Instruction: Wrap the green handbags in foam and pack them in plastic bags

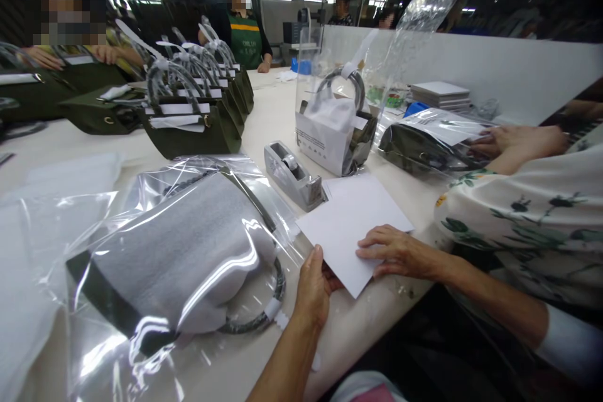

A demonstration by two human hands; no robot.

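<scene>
A white paper sheet (pixel 353 207) lies at the table's front edge, one corner pointing towards me; whether it is a single sheet or several I cannot tell. My left hand (pixel 313 292) grips its left edge, thumb upright at the side and fingers tucked underneath. Across the sheet's right side rests my right hand (pixel 398 252), fingers stretched over the surface. Left of my hands, a dark green handbag (pixel 106 295) lies in a clear plastic bag (pixel 198 364), mostly covered by pale grey wrapping (pixel 188 251). A tape dispenser (pixel 294 179) stands just beyond the paper.
Several green handbags (pixel 193 135) with wrapped handles stand in a row at the back left. Another bagged handbag (pixel 330 132) stands upright behind the dispenser. At right, a co-worker's hand (pixel 522 141) touches a bagged handbag (pixel 414 144). Other people stand across the table.
</scene>
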